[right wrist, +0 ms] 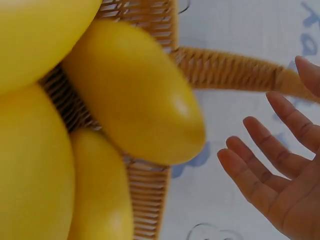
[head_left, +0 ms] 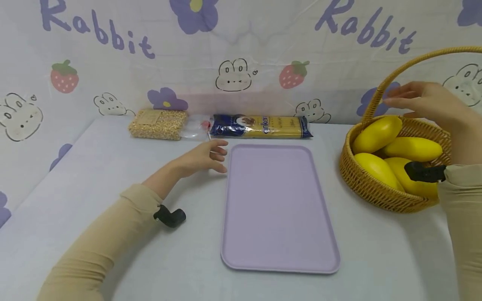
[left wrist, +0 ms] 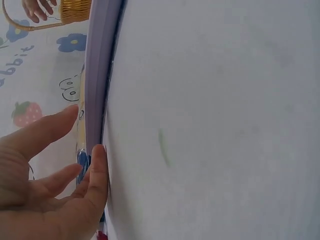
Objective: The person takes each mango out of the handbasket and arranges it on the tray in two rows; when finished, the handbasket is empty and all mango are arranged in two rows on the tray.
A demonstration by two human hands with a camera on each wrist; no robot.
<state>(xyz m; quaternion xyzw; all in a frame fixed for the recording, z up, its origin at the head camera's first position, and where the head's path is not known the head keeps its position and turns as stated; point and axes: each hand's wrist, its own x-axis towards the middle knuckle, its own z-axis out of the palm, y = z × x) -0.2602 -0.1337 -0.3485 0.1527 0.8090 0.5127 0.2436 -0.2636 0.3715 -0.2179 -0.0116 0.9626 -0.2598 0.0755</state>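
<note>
My left hand (head_left: 199, 159) hovers beside the far left edge of a lilac rectangular tray (head_left: 278, 209), fingers loosely bent with nothing in them. In the left wrist view the fingertips lie close to the tray's rim (left wrist: 95, 75); whether they touch it I cannot tell. Over the back of a wicker basket (head_left: 384, 200) is my right hand (head_left: 433, 102), its fingers spread and holding nothing. Several smooth yellow mango-like fruits (head_left: 378, 133) fill the basket. In the right wrist view one such fruit (right wrist: 135, 95) sits apart from the right hand (right wrist: 285, 185).
Behind the tray lies a blue and yellow pasta packet (head_left: 260, 126). A bag of yellow kernels (head_left: 158, 125) with a clear plastic end is to its left. The basket's tall handle (head_left: 399, 69) arches upward near the right hand. A printed cloth (head_left: 248, 46) hangs at the back.
</note>
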